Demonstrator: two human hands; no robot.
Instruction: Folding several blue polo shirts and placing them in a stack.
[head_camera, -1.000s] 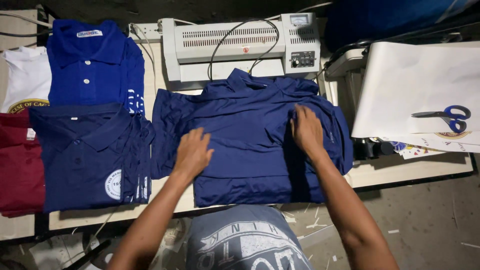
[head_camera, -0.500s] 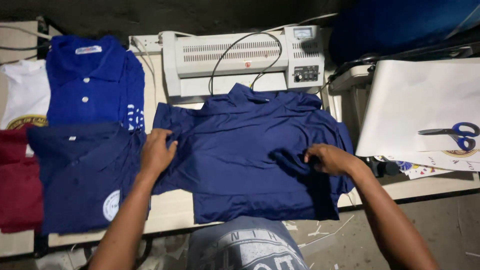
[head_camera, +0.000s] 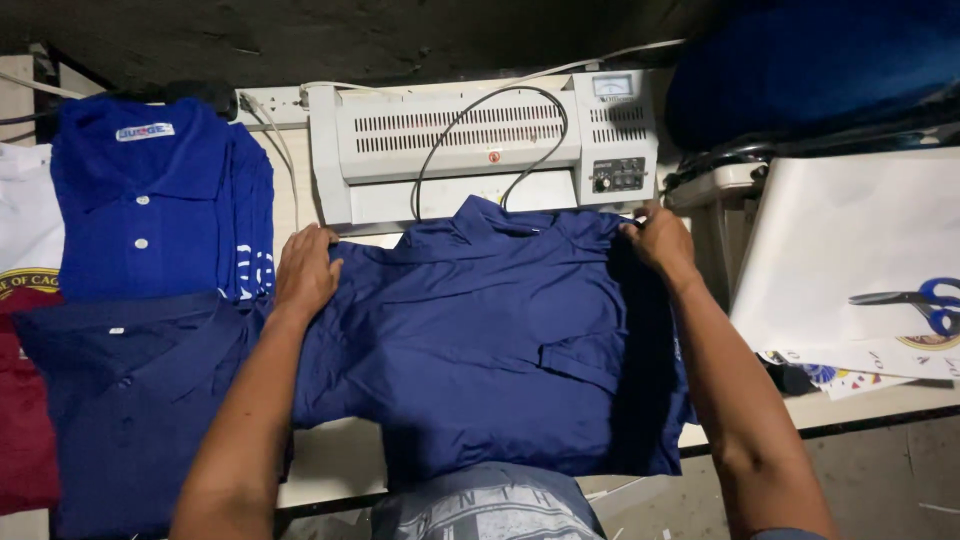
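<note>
Pale and scuffed, the worktop (head_camera: 330, 470) carries a spread of folded shirts with a white laminating machine (head_camera: 480, 150) standing along its far edge, a black cable looped over its top. At the middle lies a navy polo shirt (head_camera: 490, 350), laid flat with its collar toward the machine and its lower edge hanging just over the near edge of the worktop. The left hand (head_camera: 305, 270) grips the shirt's left shoulder edge, fingers curled closed over the cloth. The right hand (head_camera: 660, 240) pinches the right shoulder corner, fingers bent shut on the fabric just beside the machine's control panel. Left of the shirt lie a bright blue polo (head_camera: 150, 200) with white buttons and, nearer, a dark navy polo (head_camera: 120, 400); further left, a white shirt (head_camera: 25, 230) and a maroon one (head_camera: 25, 420) show partly. To the right, on large white paper sheets (head_camera: 850, 250), rest blue-handled scissors (head_camera: 915, 298).
</note>
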